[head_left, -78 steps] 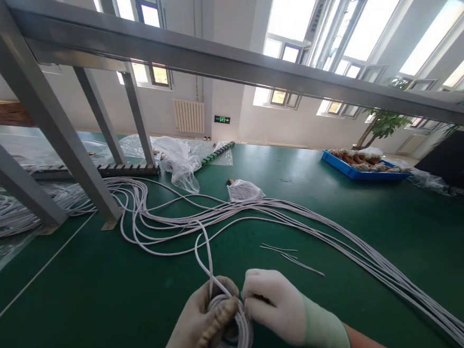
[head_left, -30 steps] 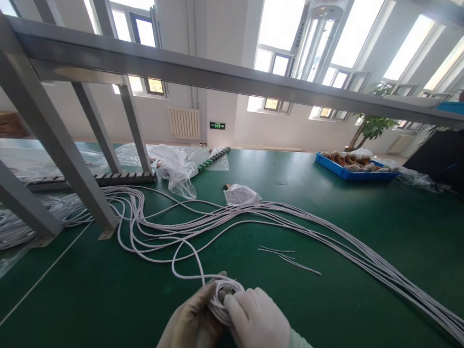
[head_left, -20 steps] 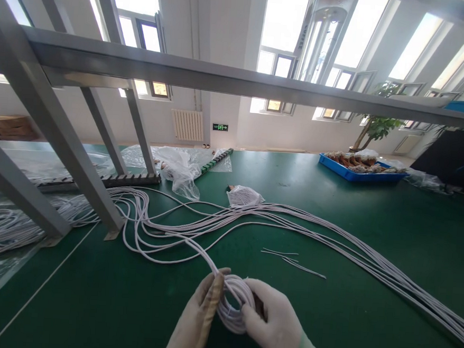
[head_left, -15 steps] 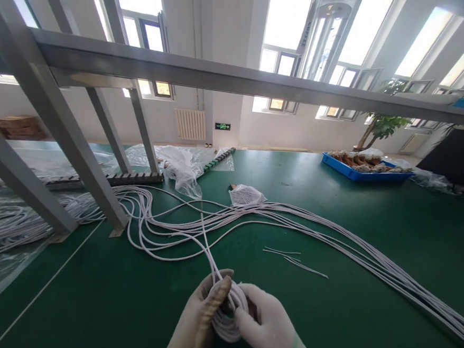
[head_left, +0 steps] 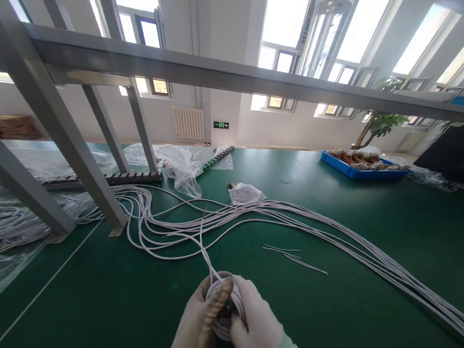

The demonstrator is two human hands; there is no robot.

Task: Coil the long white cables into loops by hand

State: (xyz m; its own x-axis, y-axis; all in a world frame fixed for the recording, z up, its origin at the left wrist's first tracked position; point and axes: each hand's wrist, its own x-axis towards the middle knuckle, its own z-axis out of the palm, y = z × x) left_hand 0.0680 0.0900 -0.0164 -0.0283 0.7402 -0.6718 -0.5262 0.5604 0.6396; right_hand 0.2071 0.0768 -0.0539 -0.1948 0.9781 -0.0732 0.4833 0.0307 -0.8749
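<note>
1. Head view, near centre: coil of white cable [head_left: 226,306] clamped between two gloved hands just above the green table [head_left: 371,231].
2. Left hand [head_left: 199,325] clenched around the left side of the coil, thumb laid across the top of the loops.
3. Right hand [head_left: 256,329] wrapped over the right side of the coil, fingers curled onto the strands, sleeve cuff at the bottom edge.
4. Free strand [head_left: 203,246] rising out of the coil, running far and left into the loose cable bundle [head_left: 292,220] spread across the table from left loops to the right edge.
5. Short wire offcuts [head_left: 293,257] lying flat, right of the strand, apart from the bundle.
6. Small plastic bag [head_left: 243,193] beyond the bundle; crumpled clear plastic [head_left: 179,165] farther left.
7. Grey metal frame [head_left: 183,70] spanning overhead, its legs standing on the left of the table.
8. Blue tray [head_left: 361,170] far right, filled with brownish parts; potted plant [head_left: 378,123] behind it by the windows.
</note>
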